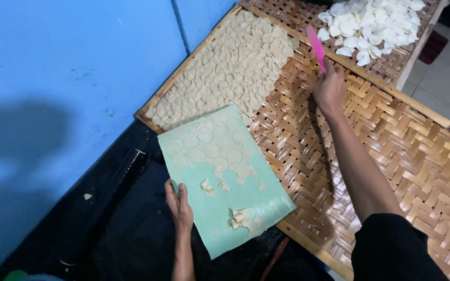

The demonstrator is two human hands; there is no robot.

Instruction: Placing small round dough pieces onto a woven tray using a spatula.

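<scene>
Down at the near edge of the woven bamboo tray (391,135), the left hand (179,204) grips the near left edge of one pale green flexible sheet (235,208), thumb on top, fingers curled under. That sheet rests partly on the tray and carries a dozen or so thin round dough discs (213,151) at its far end, plus two small heaps of dough scraps (243,217) nearer the hand. Across the tray, the right hand (330,86) is closed around one pink plastic scraper (316,47), its blade pointing away. On the tray's far left part lies a dense layer of beige dough discs (235,67), too many to count. Beyond the tray, a second woven tray (292,13) holds a pile of white discs (373,23).
</scene>
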